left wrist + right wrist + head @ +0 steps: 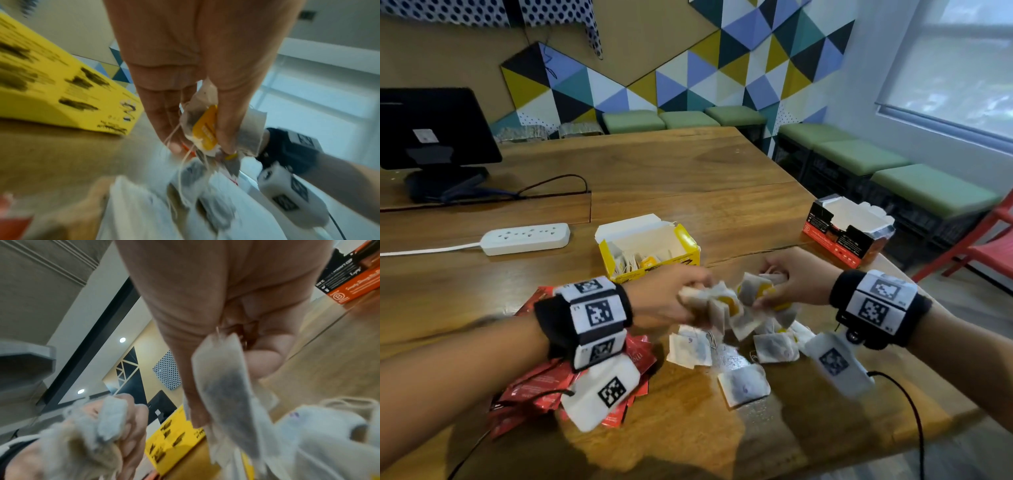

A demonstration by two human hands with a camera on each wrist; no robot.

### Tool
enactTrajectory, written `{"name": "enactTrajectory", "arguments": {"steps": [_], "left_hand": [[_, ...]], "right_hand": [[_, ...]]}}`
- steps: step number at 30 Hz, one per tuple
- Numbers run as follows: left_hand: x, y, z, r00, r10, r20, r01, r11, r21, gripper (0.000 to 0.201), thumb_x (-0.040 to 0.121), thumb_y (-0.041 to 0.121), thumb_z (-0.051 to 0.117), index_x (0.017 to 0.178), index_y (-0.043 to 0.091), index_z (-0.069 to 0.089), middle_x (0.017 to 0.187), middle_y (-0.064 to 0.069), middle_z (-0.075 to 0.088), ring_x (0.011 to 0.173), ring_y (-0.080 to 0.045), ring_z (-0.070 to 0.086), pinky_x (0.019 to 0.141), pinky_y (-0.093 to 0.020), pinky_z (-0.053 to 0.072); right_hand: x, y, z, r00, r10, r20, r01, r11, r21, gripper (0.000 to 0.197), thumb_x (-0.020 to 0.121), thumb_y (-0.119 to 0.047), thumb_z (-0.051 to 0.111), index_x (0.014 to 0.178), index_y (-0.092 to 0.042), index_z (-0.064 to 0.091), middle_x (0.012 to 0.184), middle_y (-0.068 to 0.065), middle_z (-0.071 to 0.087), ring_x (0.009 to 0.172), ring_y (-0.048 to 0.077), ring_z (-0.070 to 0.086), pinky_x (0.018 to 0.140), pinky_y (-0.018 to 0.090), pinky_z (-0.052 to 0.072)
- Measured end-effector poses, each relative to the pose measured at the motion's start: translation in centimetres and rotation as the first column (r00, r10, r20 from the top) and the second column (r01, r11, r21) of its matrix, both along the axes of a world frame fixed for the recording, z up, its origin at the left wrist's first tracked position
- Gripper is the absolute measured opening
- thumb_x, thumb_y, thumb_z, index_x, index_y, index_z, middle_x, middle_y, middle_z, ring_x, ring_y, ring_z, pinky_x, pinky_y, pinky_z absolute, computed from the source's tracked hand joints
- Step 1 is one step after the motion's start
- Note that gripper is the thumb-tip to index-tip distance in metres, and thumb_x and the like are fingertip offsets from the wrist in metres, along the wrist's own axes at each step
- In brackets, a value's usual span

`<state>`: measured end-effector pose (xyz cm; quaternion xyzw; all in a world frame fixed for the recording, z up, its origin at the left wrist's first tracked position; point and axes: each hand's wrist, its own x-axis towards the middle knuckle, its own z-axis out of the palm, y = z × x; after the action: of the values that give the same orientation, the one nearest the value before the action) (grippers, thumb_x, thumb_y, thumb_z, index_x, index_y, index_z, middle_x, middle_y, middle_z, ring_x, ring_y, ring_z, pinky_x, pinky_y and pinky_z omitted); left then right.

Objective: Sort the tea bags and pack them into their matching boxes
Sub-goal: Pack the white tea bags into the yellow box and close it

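Observation:
Just in front of the open yellow box (654, 263), my left hand (671, 298) grips a bunch of white tea bags with yellow tags (719, 305); the left wrist view shows the same tea bags (205, 128) pinched between thumb and fingers. To its right, my right hand (780, 284) grips another bunch of white tea bags (753, 291), which also show as tea bags (228, 386) in the right wrist view. More loose white tea bags (743, 383) lie on the wooden table (688, 171) under both hands. Red sachets (530, 390) are piled below my left wrist. The red and black box (849, 233) stands open at the right.
A white power strip (527, 238) with its cable lies left of the yellow box. A black monitor (434, 130) stands at the far left. Green cushioned benches (859, 157) line the wall, and a red chair (983, 240) stands beyond the table's right edge.

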<state>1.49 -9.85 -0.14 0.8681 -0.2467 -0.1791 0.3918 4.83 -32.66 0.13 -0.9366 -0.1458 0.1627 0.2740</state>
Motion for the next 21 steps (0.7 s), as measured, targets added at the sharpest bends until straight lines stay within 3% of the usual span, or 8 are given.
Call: {"name": "enactTrajectory", "arguments": {"steps": [3, 6, 8, 10, 13, 15, 18, 21], "left_hand": [[1.8, 1.3, 1.1, 0.984, 0.144, 0.107, -0.141, 0.989, -0.042, 0.027, 0.071, 0.009, 0.077, 0.088, 0.002, 0.058, 0.081, -0.009, 0.059, 0.067, -0.017, 0.058, 0.061, -0.029, 0.051], [3.3, 2.2, 1.5, 0.964, 0.22, 0.147, -0.226, 0.974, 0.025, 0.025, 0.07, 0.014, 0.078, 0.081, 0.017, 0.056, 0.078, 0.003, 0.059, 0.063, -0.012, 0.057, 0.051, -0.012, 0.045], [3.9, 2.3, 1.2, 0.958, 0.25, 0.139, -0.262, 0.963, 0.071, 0.026, 0.07, 0.013, 0.078, 0.077, 0.021, 0.054, 0.074, 0.005, 0.057, 0.061, -0.011, 0.056, 0.049, -0.013, 0.045], [3.9, 2.0, 0.8, 0.965, 0.258, 0.05, -0.262, 0.96, 0.098, 0.028, 0.071, 0.008, 0.077, 0.073, 0.022, 0.053, 0.072, 0.002, 0.057, 0.059, -0.011, 0.059, 0.05, -0.02, 0.051], [3.8, 1.1, 0.2, 0.977, 0.196, 0.082, -0.208, 0.958, 0.195, 0.022, 0.07, 0.013, 0.078, 0.075, 0.015, 0.057, 0.078, -0.006, 0.061, 0.07, -0.019, 0.058, 0.064, -0.033, 0.051], [3.5, 0.4, -0.1, 0.984, 0.114, 0.133, -0.142, 0.966, 0.218, 0.022, 0.073, 0.014, 0.076, 0.087, 0.004, 0.061, 0.088, -0.011, 0.064, 0.08, -0.023, 0.058, 0.072, -0.035, 0.049], [3.2, -0.1, -0.9, 0.991, 0.073, 0.114, -0.101, 0.959, 0.266, 0.032, 0.075, 0.015, 0.074, 0.099, 0.0, 0.06, 0.101, -0.014, 0.067, 0.093, -0.029, 0.063, 0.08, -0.04, 0.052], [2.9, -0.1, -1.6, 0.998, 0.059, 0.025, -0.063, 0.97, 0.237, 0.047, 0.068, 0.011, 0.08, 0.109, 0.004, 0.056, 0.109, -0.011, 0.066, 0.098, -0.024, 0.062, 0.083, -0.037, 0.054]], "right_hand": [[0.8, 0.2, 1.0, 0.999, -0.035, 0.027, 0.032, 0.993, 0.111, 0.031, 0.064, -0.028, 0.082, 0.086, -0.024, 0.06, 0.082, 0.0, 0.069, 0.068, 0.01, 0.066, 0.062, 0.022, 0.057], [1.1, 1.3, 2.1, 1.0, 0.004, -0.007, -0.002, 0.963, 0.269, 0.045, 0.058, -0.029, 0.083, 0.097, -0.014, 0.065, 0.091, 0.009, 0.073, 0.081, 0.022, 0.07, 0.077, 0.035, 0.058], [1.0, 2.3, 2.8, 0.998, 0.059, -0.018, -0.049, 0.939, 0.341, 0.05, 0.056, -0.03, 0.081, 0.098, -0.008, 0.066, 0.09, 0.009, 0.072, 0.078, 0.021, 0.068, 0.075, 0.033, 0.056], [0.8, 3.4, 3.3, 0.993, 0.118, -0.006, -0.107, 0.923, 0.371, 0.038, 0.062, -0.018, 0.08, 0.095, -0.006, 0.066, 0.082, 0.003, 0.07, 0.072, 0.013, 0.065, 0.067, 0.024, 0.055], [0.4, 5.0, 3.5, 0.976, 0.212, 0.054, -0.218, 0.935, 0.28, 0.023, 0.066, -0.011, 0.08, 0.083, -0.018, 0.065, 0.074, -0.008, 0.065, 0.062, -0.003, 0.06, 0.057, 0.011, 0.05], [0.3, 5.7, 2.8, 0.962, 0.241, 0.13, -0.258, 0.957, 0.131, 0.02, 0.067, -0.017, 0.08, 0.082, -0.02, 0.067, 0.081, -0.006, 0.064, 0.067, -0.002, 0.057, 0.06, 0.011, 0.047], [0.0, 6.4, 1.5, 0.946, 0.222, 0.238, -0.208, 0.975, -0.08, 0.026, 0.068, -0.022, 0.079, 0.092, -0.016, 0.069, 0.097, -0.007, 0.058, 0.086, 0.006, 0.05, 0.071, 0.014, 0.041], [0.0, 6.7, 0.5, 0.958, 0.207, 0.199, -0.183, 0.974, -0.131, 0.028, 0.07, -0.017, 0.077, 0.096, -0.015, 0.067, 0.081, -0.016, 0.052, 0.076, 0.004, 0.048, 0.058, 0.001, 0.035]]}}
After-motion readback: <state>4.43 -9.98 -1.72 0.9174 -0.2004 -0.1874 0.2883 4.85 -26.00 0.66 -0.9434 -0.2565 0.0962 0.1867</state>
